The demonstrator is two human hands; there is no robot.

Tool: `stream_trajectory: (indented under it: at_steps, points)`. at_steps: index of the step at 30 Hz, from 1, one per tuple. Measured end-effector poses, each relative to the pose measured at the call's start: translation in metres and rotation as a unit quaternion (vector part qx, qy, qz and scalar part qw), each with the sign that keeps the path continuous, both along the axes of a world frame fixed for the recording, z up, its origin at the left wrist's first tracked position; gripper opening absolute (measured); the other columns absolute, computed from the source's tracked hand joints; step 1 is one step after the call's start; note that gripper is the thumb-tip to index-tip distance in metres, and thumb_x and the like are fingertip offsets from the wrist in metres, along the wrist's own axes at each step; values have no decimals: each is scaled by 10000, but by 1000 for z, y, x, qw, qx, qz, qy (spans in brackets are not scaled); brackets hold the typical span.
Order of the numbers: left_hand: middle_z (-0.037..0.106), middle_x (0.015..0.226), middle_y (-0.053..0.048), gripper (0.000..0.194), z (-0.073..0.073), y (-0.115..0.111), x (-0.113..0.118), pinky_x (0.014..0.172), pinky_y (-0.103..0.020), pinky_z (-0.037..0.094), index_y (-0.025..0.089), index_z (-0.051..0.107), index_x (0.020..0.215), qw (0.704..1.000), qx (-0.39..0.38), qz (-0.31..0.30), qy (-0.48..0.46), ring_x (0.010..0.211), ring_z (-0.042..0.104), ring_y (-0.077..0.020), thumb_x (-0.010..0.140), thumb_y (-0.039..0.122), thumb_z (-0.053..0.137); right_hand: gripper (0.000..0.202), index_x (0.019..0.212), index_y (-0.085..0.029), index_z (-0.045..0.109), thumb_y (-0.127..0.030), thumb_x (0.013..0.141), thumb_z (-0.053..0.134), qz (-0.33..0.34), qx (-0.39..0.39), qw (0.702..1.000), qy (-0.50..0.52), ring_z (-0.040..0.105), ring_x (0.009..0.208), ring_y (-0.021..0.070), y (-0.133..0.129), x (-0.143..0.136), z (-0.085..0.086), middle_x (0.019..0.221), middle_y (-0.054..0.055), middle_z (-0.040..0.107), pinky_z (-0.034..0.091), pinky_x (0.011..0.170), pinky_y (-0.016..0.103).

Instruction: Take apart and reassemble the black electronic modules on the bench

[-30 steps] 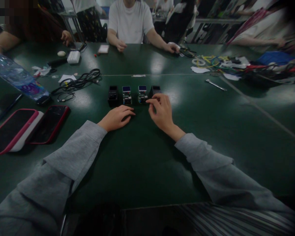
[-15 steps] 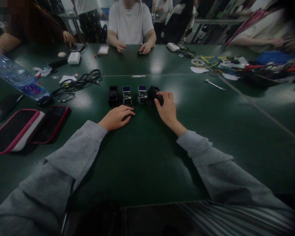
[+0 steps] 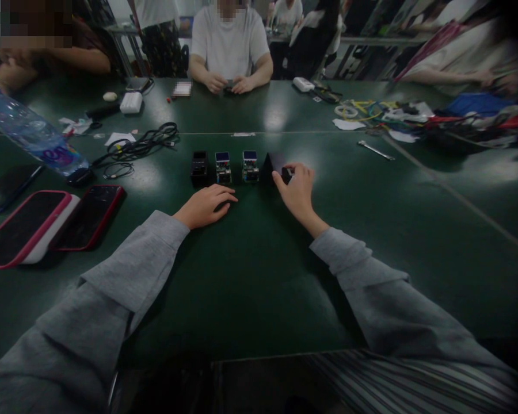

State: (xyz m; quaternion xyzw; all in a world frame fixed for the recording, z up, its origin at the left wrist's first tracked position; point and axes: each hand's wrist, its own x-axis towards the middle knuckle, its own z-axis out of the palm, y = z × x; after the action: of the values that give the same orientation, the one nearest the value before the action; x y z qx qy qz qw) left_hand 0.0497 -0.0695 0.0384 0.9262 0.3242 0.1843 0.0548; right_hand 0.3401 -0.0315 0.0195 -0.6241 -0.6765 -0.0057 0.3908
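My right hand (image 3: 300,188) has its thumb and fingers closed on a small black plastic case (image 3: 276,164), which stands tilted on the green table. To the left of it are two small circuit boards with little screens, the nearer-to-centre board (image 3: 250,167) and another board (image 3: 223,168). At the left end of this row stands a second black case (image 3: 199,168), upright. My left hand (image 3: 207,206) rests on the tabletop just in front of the row, fingers stretched out and holding nothing.
Phones in red cases (image 3: 90,218) and a plastic bottle (image 3: 38,138) lie at the left, beside a coiled black cable (image 3: 149,140). A wrench (image 3: 375,150) and a heap of coloured wires (image 3: 371,109) are at the right. A person (image 3: 231,46) sits across the table (image 3: 250,287).
The black case in my right hand has turned and shifted slightly right, showing a flat side. My left hand has stayed put. Across the table, the seated person's hands have come together.
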Motion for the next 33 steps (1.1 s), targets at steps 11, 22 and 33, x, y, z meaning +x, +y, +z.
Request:
stream_trajectory:
  at_steps: [11,22,33]
  points:
    - [638,1347,-111,284,0,0,1,1013,-469,520,185,647,1237,1000,0,1,-3,1237,597,-253,987,231,519,341,1065,-199,637,-491,973,488,5,18,997,74,566,1014,284,2,1,2,978,109,680,443,931,461]
    - [626,1363,-107,295,1,-1,0,1020,-460,515,188,639,1253,1000,-5,2,6,1249,585,-250,995,238,503,552,1126,-179,612,-605,1023,277,-74,5,995,69,506,1175,335,19,13,-15,1173,173,620,363,1047,555]
    - [629,1362,-104,290,2,-1,0,1028,-470,509,196,641,1246,1000,-8,5,5,1249,588,-251,995,247,506,715,1467,-120,444,-623,961,487,53,-19,997,-52,454,1322,372,5,0,-5,1417,213,531,393,1089,600]
